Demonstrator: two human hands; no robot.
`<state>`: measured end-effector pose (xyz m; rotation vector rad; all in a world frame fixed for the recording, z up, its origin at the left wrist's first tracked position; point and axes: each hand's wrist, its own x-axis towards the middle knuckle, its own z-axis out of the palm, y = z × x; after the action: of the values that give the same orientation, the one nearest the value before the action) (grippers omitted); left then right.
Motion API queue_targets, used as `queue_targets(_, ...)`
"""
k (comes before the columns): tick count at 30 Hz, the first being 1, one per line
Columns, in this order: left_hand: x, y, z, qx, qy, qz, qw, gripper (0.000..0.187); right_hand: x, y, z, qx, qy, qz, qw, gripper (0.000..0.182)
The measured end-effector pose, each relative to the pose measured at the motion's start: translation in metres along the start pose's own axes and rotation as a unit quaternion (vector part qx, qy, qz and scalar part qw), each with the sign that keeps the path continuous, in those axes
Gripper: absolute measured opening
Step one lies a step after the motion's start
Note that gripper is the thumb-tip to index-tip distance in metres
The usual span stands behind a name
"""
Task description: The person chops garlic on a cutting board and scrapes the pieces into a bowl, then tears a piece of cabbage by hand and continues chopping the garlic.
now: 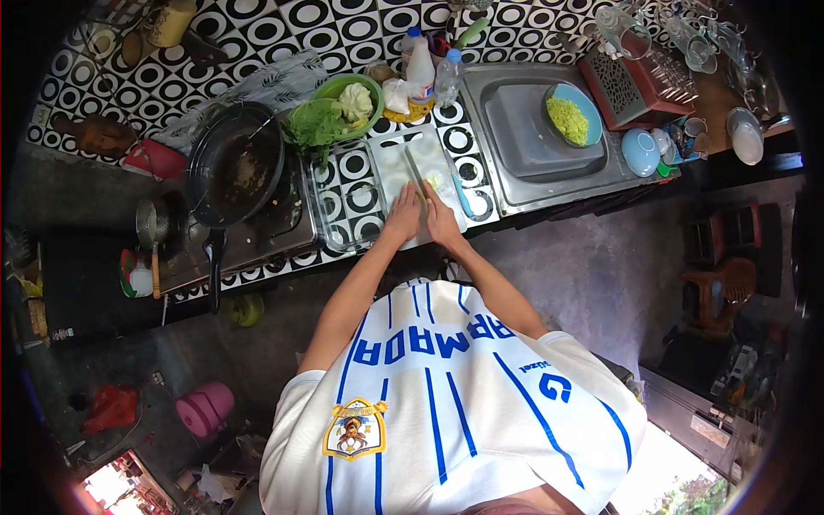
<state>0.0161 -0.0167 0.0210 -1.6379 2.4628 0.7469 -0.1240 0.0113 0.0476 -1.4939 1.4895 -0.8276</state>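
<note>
On the tiled counter lies a pale cutting board (391, 169). My right hand (440, 216) is wrapped round the handle of a knife (416, 167), whose blade points away from me over the board. My left hand (403, 213) rests on the board just left of the knife, its fingers pressed together; what lies under them is too small to make out. Small pale pieces (434, 182) lie right of the blade. A blue-handled utensil (463, 197) is at the board's right edge.
A green bowl (375, 92) with cauliflower and leafy greens stands behind the board, beside bottles (420, 70). Left is a large dark pan (236, 163) on the stove. Right is a metal sink (515, 190) with a blue bowl (592, 109) of chopped yellow-green food.
</note>
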Motion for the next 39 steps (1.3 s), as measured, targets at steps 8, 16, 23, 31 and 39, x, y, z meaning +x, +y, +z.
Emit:
queue_targets(8,-0.017,0.003,0.002,0.142,0.056,-0.014,0.988,0.065,-0.048,-0.001,-0.015,-0.006,-0.026,0.005,1.0,0.049)
queue_targets(16,-0.019,-0.002,0.006,0.189,0.079,0.009,0.979,0.061,-0.054,-0.017,-0.016,-0.04,-0.055,0.048,0.997,0.049)
queue_targets(23,-0.017,-0.002,0.004,0.18,0.048,0.005,0.983,0.06,-0.052,-0.011,-0.017,-0.039,-0.067,0.027,0.997,0.049)
queue_targets(31,-0.013,-0.004,-0.007,0.184,-0.017,0.0,0.983,0.061,-0.04,0.002,-0.019,-0.064,-0.11,0.004,0.992,0.051)
queue_targets(39,-0.011,-0.007,-0.002,0.195,-0.001,0.006,0.981,0.059,-0.016,-0.015,-0.016,-0.059,-0.115,0.026,0.991,0.051)
